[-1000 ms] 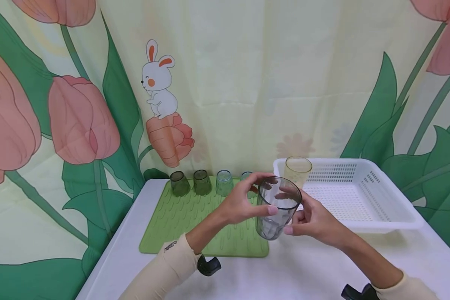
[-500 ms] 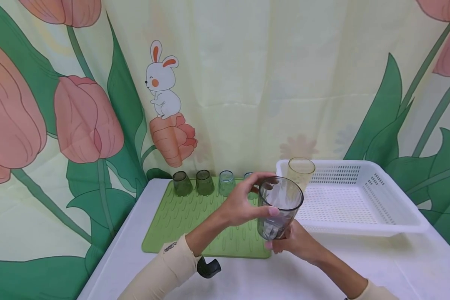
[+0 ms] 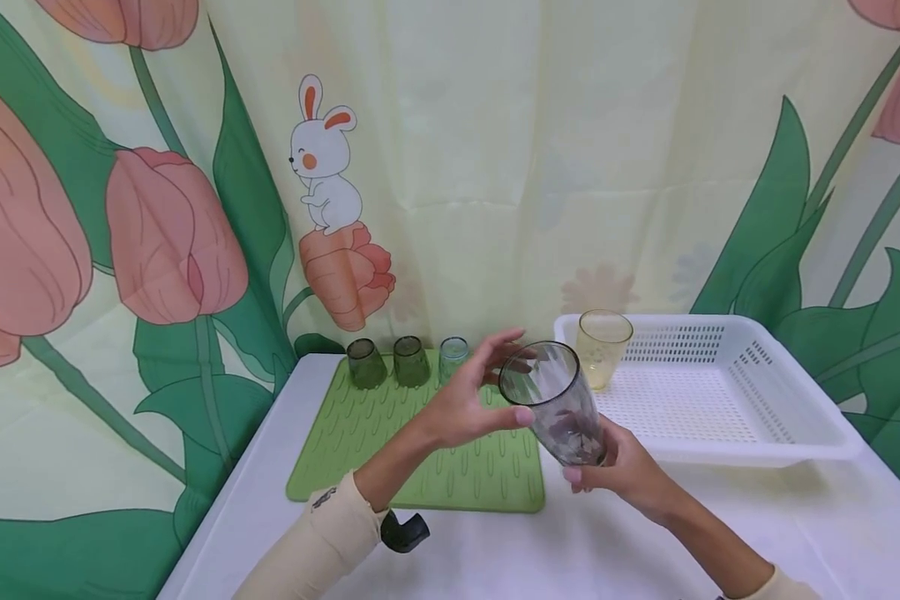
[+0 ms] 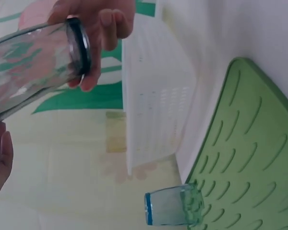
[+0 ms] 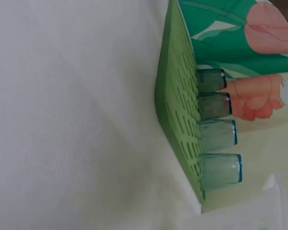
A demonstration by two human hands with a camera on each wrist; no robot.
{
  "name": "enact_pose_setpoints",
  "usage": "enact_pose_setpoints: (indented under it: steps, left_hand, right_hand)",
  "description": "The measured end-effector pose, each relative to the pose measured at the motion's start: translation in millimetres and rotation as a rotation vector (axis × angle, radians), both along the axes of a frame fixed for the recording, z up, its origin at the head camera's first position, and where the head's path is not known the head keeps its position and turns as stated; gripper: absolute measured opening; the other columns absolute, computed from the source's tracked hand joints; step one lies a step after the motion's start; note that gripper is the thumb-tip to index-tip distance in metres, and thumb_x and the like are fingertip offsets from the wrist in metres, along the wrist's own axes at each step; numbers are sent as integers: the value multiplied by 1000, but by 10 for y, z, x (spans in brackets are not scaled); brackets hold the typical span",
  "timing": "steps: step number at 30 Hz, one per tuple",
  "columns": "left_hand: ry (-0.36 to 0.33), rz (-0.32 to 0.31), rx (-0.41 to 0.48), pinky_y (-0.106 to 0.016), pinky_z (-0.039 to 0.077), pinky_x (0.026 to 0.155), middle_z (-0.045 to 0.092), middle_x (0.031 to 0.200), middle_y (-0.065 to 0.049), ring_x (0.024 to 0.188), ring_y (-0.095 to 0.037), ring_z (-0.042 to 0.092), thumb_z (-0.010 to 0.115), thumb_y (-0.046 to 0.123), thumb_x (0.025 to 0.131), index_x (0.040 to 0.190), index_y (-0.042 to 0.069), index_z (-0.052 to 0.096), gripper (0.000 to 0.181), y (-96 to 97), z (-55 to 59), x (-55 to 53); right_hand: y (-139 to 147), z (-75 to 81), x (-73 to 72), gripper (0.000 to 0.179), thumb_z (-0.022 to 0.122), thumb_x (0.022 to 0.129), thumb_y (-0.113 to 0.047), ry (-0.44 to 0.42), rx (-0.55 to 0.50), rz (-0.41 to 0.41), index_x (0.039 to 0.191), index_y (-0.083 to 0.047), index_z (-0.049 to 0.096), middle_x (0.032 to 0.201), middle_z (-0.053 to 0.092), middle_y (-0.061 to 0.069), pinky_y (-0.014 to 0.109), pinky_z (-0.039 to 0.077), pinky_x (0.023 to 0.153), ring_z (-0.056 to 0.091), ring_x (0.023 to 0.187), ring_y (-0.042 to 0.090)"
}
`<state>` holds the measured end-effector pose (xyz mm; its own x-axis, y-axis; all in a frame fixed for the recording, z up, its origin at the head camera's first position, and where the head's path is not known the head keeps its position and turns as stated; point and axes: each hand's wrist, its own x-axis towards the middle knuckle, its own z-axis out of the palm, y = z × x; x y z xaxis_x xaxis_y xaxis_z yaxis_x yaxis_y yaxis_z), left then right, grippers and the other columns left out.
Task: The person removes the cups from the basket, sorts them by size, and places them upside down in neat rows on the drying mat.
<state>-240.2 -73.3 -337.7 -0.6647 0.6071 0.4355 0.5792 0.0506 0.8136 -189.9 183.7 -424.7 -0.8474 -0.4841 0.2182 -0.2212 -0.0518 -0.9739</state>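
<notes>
A smoky grey drinking glass point(image 3: 558, 417) with a dark rim is held in front of my body, its mouth tilted up and to the left. My right hand point(image 3: 630, 475) grips it around the base. My left hand point(image 3: 461, 404) is at the rim, its thumb overlapping the near side and fingertips behind the far side. In the left wrist view the glass point(image 4: 33, 67) lies across the upper left, with the right hand's fingers around its dark base. The left hand's fingers point(image 4: 0, 153) appear at the left edge.
A green ridged drying mat point(image 3: 420, 467) lies left of centre. Dark green glasses point(image 3: 366, 364) and pale blue glasses point(image 5: 221, 171) stand along its back edge. A white perforated basket point(image 3: 795, 433) stands on the right, with a yellowish glass point(image 3: 603, 350) at its back left corner.
My right hand shifted down to the glass's base, then swung it to the right. The glass went from leaning right to leaning left at the mouth. My left hand moved slightly left.
</notes>
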Motion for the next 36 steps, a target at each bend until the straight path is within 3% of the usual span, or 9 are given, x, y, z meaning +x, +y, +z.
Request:
enact_pose_setpoints:
  steps: [5,10,13,17,19,30,36]
  left_hand:
    - [-7,-9,-51,-41,51,100,52,145,-5,128,-25,55,67,82,71,156,22,26,112,-64,-29,-9]
    - [-7,31,-152,-35,49,100,49,147,0,129,-18,53,66,85,68,156,30,24,112,-143,-111,-14]
    - [-27,48,-211,-34,48,100,48,145,1,128,-15,52,74,72,74,156,34,25,103,-180,-169,-24]
    - [-71,57,-243,-33,47,100,50,141,1,125,-15,51,82,42,79,154,30,30,92,-196,-240,-24]
    - [-87,57,-238,-33,48,100,51,138,1,122,-16,52,82,35,79,152,26,32,88,-196,-271,-22]
    - [-140,35,-224,-35,49,99,50,139,1,122,-13,53,82,34,79,148,20,31,88,-244,-446,-22]
    - [-146,37,-255,-30,49,97,52,136,0,117,-11,54,82,34,79,149,19,30,88,-264,-527,-22]
  right_hand:
    - [68,21,14,54,67,89,5,24,6,-59,133,-21,50,93,66,1,32,57,61,68,72,14]
    - [151,81,19,55,63,90,6,31,-4,-115,134,-23,49,97,67,-4,29,57,62,68,73,12]
    - [198,140,8,55,60,91,8,54,-20,-144,135,-22,49,100,68,-5,28,56,62,69,73,13]
    - [227,245,-12,54,59,91,7,88,-19,-174,137,-19,48,101,67,-4,28,56,63,70,73,15]
    - [225,301,-19,54,59,91,7,99,-22,-184,138,-18,47,102,67,-3,28,56,64,69,73,16]
    - [105,530,-98,51,57,93,7,120,-40,-165,137,-13,43,111,66,-2,29,58,65,72,76,19]
    - [12,609,-135,49,59,92,10,138,-84,-146,134,-12,46,102,65,1,28,59,65,72,71,18]
